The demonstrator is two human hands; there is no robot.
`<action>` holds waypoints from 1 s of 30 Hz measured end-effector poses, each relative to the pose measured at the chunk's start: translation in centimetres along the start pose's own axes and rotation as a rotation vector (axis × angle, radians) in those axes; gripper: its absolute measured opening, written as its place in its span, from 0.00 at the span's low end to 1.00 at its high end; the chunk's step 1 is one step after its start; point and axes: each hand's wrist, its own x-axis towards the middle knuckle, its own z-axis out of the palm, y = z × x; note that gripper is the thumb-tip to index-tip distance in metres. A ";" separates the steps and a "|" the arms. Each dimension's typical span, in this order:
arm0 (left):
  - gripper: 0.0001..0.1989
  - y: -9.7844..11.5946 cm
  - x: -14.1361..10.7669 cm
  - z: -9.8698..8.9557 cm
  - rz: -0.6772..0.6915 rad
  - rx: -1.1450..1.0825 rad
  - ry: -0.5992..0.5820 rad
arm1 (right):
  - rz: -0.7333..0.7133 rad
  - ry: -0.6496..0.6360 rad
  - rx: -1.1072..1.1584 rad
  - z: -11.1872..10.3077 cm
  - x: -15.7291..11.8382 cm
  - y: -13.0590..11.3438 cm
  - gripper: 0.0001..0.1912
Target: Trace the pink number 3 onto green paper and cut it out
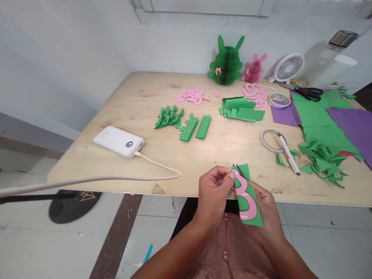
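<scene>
Over the table's front edge, my left hand is closed, thumb and fingers pinching the upper end of a pink paper cutout with a wavy, rounded outline. The cutout lies against a folded green paper strip, with small pale strips across it. My right hand is behind and to the right of the strip, fingers curled. Dark pointed blades of scissors stick out by the strip's top, running toward my right hand; their handles are hidden behind the paper.
Green strips, cut green pieces and pink cutouts lie farther back. To the right are a pen, tape roll, green scraps and black-handled scissors. A power bank with cable lies left; paper rabbits stand behind.
</scene>
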 end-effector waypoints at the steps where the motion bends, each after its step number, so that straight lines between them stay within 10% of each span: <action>1: 0.08 0.0 0.0 0.0 0.000 0.000 -0.003 | 0.001 0.001 -0.005 -0.1 0.0 0.1 0.18; 30: 0.07 0.3 0.3 -0.4 0.013 0.011 -0.096 | -0.031 0.053 -0.015 1.0 -0.4 -1.4 0.21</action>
